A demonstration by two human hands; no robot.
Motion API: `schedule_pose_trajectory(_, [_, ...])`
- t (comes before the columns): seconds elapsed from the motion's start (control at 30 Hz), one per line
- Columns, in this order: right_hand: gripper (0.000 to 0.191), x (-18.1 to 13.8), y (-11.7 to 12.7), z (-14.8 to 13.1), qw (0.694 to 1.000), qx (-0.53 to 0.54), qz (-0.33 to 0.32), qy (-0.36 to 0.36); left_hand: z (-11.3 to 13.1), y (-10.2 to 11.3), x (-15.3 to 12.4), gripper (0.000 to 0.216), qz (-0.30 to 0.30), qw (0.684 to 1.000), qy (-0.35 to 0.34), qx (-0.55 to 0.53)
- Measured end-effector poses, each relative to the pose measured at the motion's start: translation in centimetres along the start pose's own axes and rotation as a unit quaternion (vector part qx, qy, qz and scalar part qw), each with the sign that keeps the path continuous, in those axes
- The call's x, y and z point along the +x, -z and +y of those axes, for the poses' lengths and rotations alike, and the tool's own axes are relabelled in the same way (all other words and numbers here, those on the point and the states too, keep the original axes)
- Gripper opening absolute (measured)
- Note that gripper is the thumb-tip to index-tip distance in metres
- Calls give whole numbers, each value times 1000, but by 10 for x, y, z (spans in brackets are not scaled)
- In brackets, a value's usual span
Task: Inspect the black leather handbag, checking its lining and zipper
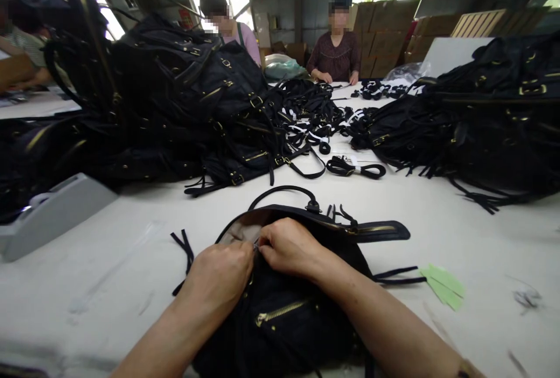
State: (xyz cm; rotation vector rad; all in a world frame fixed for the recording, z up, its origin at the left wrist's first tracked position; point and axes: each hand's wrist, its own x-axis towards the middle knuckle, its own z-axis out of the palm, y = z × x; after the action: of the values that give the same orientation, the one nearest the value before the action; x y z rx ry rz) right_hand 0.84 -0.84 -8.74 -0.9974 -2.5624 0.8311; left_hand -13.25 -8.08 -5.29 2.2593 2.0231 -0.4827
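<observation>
Left hand (225, 267) and right hand (286, 244) pinch the black bag (301, 331) at its opening, just beneath them.

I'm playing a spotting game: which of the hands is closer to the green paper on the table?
Right. The right hand is at the black bag, left of the green paper; the left hand is at the bag too, but farther left.

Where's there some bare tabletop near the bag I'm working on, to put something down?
There's mostly bare table on the left, between your black handbag and the grey box, and on the right, between the green pieces and the right-hand bag pile. Beyond your bag it's crowded: the left-hand bag pile and bundled straps.
</observation>
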Motion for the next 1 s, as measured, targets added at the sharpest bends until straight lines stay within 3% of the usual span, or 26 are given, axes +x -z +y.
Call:
schedule_pose_trajectory(0.2, [16, 0, 5, -1, 1000, -10, 7, 4, -6, -10, 4, 33, 191, 981, -22, 22])
schedule_pose_trajectory(0.27, [16, 0, 5, 1, 1000, 7, 11, 11, -13, -12, 9, 34, 183, 981, 16, -54])
schedule_pose_trajectory(0.33, [15, 1, 4, 4, 999, 29, 8, 21, -20, -15, 14, 34, 137, 973, 59, -174])
schedule_pose_trajectory(0.5, [14, 1, 4, 7, 997, 73, -9, 16, -32, -25, 16, 43, 73, 916, 75, -388])
schedule_pose_trajectory(0.67, [15, 0, 8, 5, 995, 96, -19, 15, -30, -28, 10, 42, 106, 900, 70, -417])
schedule_pose_trajectory(1.0, [16, 0, 5, 6, 996, 82, -10, 33, -24, -27, 7, 35, 176, 908, 39, -378])
